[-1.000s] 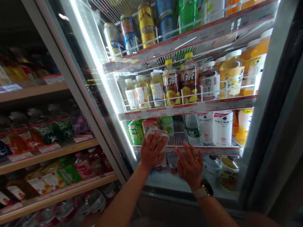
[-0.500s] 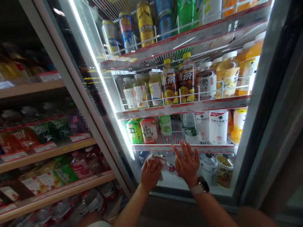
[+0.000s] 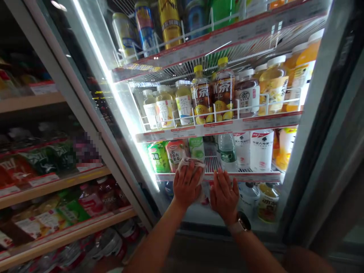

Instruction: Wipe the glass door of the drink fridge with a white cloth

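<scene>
My left hand (image 3: pixel 186 185) presses a crumpled whitish cloth (image 3: pixel 193 163) with its fingers laid over it. It is in front of the lower shelf of a lit drinks fridge, and the cloth covers part of a red drink bottle (image 3: pixel 174 148). To its right, my right hand (image 3: pixel 224 193), with a watch (image 3: pixel 243 222) on the wrist, is open and holds nothing. Its fingertips lie just in front of the shelf's price strip (image 3: pixel 250 176), below a clear water bottle (image 3: pixel 227 153). Reflections suggest a glass front, but whether the right hand touches it I cannot tell.
Tea and juice bottles fill the middle shelf behind a white wire rail (image 3: pixel 203 118). Cans (image 3: pixel 170 24) stand above. A metal frame (image 3: pixel 110 125) parts the fridge from wooden shelves (image 3: pixel 57 178) of bottles on the left. A dark door edge (image 3: pixel 321 132) runs down the right.
My left hand has moved up and slightly right with the cloth, from below the price strip to over it. The right hand's fingers have come closer together. The view has shifted a little.
</scene>
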### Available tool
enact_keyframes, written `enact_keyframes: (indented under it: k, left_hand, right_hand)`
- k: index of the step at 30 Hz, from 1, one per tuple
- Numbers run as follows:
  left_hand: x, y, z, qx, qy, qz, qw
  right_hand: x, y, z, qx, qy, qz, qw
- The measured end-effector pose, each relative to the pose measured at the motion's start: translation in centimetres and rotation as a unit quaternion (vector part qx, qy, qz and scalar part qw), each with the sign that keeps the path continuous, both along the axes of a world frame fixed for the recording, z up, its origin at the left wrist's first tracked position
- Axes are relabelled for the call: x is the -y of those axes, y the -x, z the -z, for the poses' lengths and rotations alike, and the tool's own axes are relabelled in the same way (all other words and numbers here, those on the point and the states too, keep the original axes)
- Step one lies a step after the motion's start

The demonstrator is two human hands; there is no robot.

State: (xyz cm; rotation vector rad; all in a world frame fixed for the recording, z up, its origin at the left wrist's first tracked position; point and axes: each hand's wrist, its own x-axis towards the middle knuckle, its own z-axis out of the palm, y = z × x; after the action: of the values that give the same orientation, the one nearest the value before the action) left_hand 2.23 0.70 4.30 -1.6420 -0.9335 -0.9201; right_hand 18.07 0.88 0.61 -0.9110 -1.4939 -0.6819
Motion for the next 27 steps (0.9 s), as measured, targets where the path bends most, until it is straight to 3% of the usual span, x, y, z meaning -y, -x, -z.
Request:
enact_keyframes:
  k: [7, 10, 13, 18, 20, 23, 25, 27]
  left_hand:
    - [1.9, 2.5, 10.2, -0.010, 0.050, -0.008, 0.999]
    - [2.9, 3.6, 11.6, -0.044, 0.085, -0.016, 0.995]
    - [3.0, 3.6, 8.8, -0.062, 0.103, -0.005, 0.993]
    - [1.4, 0.7, -0.5, -0.018, 0.039, -0.012, 0.999]
    - [0.6, -0.5, -3.0, -0.003, 0.019, -0.006, 1.000]
    - [0.1, -1.5, -3.9, 0.015, 0.005, -0.001, 1.000]
    - [0.1, -1.4, -2.7, 0.015, 0.003, 0.000, 1.000]
    - [0.3, -0.8, -0.6, 0.005, 0.004, 0.002, 1.000]
  right_hand:
    - [-0.2, 0.1, 0.0, 0.000, -0.014, 0.026, 1.000]
    - [-0.3, 0.2, 0.1, -0.003, -0.015, 0.030, 0.999]
    - [-0.4, 0.2, 0.1, -0.003, -0.016, 0.029, 0.999]
    - [-0.3, 0.2, 0.0, -0.011, -0.022, 0.022, 0.999]
    - [-0.2, 0.2, 0.0, -0.015, -0.020, 0.015, 1.000]
    - [-0.1, 0.2, -0.1, -0.013, -0.013, 0.010, 1.000]
    - [-0.1, 0.1, -0.1, -0.011, -0.012, 0.012, 1.000]
    - [0.0, 0.1, -0.2, -0.011, -0.014, 0.015, 1.000]
